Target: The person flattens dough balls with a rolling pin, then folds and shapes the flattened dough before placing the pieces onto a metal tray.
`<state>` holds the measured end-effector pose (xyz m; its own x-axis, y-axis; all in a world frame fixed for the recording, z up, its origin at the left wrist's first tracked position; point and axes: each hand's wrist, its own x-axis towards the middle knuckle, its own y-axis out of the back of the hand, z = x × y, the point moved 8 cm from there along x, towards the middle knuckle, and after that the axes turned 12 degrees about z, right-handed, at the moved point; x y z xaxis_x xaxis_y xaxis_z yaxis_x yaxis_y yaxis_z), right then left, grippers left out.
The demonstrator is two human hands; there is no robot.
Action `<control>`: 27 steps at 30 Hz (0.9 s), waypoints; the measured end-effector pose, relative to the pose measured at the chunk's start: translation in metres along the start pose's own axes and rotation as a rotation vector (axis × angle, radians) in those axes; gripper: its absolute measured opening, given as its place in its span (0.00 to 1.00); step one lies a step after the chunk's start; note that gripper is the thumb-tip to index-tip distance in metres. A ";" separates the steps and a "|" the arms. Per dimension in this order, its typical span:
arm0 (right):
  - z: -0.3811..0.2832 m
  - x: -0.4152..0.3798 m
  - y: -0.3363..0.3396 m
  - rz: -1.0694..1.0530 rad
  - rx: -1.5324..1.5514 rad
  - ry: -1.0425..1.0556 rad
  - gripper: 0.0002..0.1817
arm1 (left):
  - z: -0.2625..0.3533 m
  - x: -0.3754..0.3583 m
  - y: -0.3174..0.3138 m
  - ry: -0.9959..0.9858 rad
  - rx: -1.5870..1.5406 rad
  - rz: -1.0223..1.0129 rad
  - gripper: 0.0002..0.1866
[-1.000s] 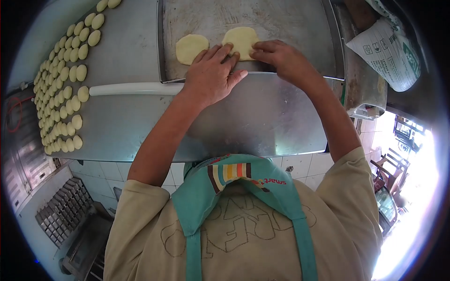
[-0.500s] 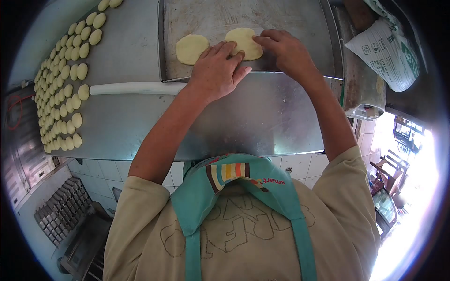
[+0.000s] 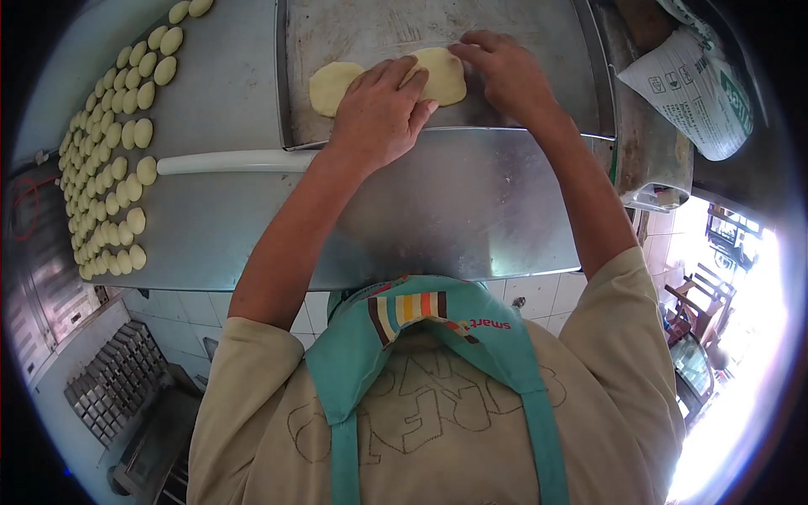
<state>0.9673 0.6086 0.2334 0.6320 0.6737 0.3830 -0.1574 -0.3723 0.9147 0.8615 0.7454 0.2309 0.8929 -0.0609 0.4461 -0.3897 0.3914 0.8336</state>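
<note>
Two flattened dough rounds lie side by side on a metal baking tray [image 3: 379, 29]. My left hand [image 3: 383, 114] rests palm down over the gap between them, fingers stretched out. It covers the right edge of the left dough round [image 3: 332, 87] and reaches the left edge of the right dough round [image 3: 443, 77]. At the far right edge of that same round is my right hand [image 3: 512, 77], its fingers bent but apart. Its fingertips are at or very near the dough, and whether they touch cannot be made out.
Many small dough balls [image 3: 145, 171] stand in rows on the left of the steel table [image 3: 454, 210]. A white rolling pin [image 3: 236, 162] lies left of the tray, its right end by my left forearm. A printed white bag [image 3: 694, 93] is at the right.
My left hand has shifted slightly left, and its fingers lie closer together over the left round's edge. My right hand has moved a little up and away from the right round.
</note>
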 end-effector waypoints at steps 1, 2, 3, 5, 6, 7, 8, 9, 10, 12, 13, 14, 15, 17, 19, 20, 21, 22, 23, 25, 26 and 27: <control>-0.004 -0.001 -0.007 -0.011 -0.008 0.040 0.21 | -0.002 -0.001 -0.006 -0.013 0.014 -0.032 0.21; -0.007 -0.001 -0.011 -0.020 -0.015 0.082 0.21 | -0.004 -0.002 -0.010 -0.025 0.029 -0.062 0.21; -0.004 -0.001 -0.008 0.001 -0.039 0.054 0.21 | -0.005 0.000 -0.009 -0.024 0.037 -0.061 0.21; 0.002 0.002 -0.002 0.039 -0.080 0.003 0.21 | -0.009 0.003 -0.006 -0.015 0.055 -0.060 0.21; 0.000 0.000 0.000 0.054 -0.044 0.021 0.21 | -0.010 0.003 -0.002 -0.007 0.039 -0.043 0.21; -0.002 -0.004 0.005 0.070 -0.010 0.037 0.21 | -0.010 0.002 0.002 -0.002 0.022 -0.025 0.21; -0.004 -0.008 0.010 0.087 0.019 0.051 0.21 | -0.010 0.003 0.005 -0.001 0.003 -0.005 0.21; -0.009 -0.014 0.009 0.029 0.037 0.088 0.21 | -0.012 0.000 0.001 -0.014 0.004 -0.042 0.20; -0.018 -0.022 0.009 -0.029 0.051 0.124 0.21 | -0.017 -0.006 -0.002 -0.029 0.003 -0.077 0.20; -0.022 -0.031 0.008 -0.092 0.047 0.138 0.21 | -0.018 -0.010 -0.007 -0.049 -0.008 -0.115 0.19; -0.020 -0.032 0.009 -0.094 0.025 0.123 0.21 | -0.019 -0.007 -0.006 -0.054 -0.015 -0.110 0.19; -0.019 -0.030 0.010 -0.092 0.001 0.111 0.21 | -0.019 -0.004 -0.003 -0.057 -0.019 -0.100 0.18; -0.023 -0.027 0.014 -0.050 0.039 0.111 0.21 | -0.020 -0.002 0.003 -0.025 -0.064 -0.051 0.18; -0.036 -0.020 0.022 0.035 0.111 0.099 0.20 | -0.020 -0.003 0.015 0.032 -0.157 0.041 0.19; -0.053 -0.014 0.011 0.043 0.186 0.187 0.20 | -0.025 -0.008 0.020 0.021 -0.080 0.039 0.21; -0.060 -0.014 0.007 0.045 0.221 0.230 0.19 | -0.026 -0.010 0.022 0.015 -0.046 0.038 0.21; -0.061 -0.013 -0.003 -0.029 0.215 0.213 0.19 | -0.025 -0.012 0.021 0.004 -0.033 0.022 0.21; -0.062 -0.014 -0.012 -0.105 0.211 0.200 0.19 | -0.024 -0.016 0.021 -0.004 -0.017 0.007 0.21; -0.064 -0.014 -0.019 -0.178 0.208 0.192 0.19 | -0.025 -0.018 0.022 -0.010 0.002 -0.005 0.21; -0.069 -0.007 -0.009 -0.161 0.179 0.249 0.19 | -0.022 -0.017 0.025 -0.004 -0.016 0.025 0.21; -0.070 -0.005 -0.004 -0.153 0.161 0.279 0.19 | -0.021 -0.015 0.025 -0.001 -0.027 0.043 0.21; -0.069 -0.006 -0.002 -0.117 0.159 0.267 0.19 | -0.020 -0.013 0.023 0.002 -0.041 0.046 0.21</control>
<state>0.9116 0.6491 0.2380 0.4140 0.8536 0.3161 0.0378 -0.3631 0.9310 0.8454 0.7735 0.2376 0.8746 -0.0405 0.4831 -0.4210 0.4307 0.7983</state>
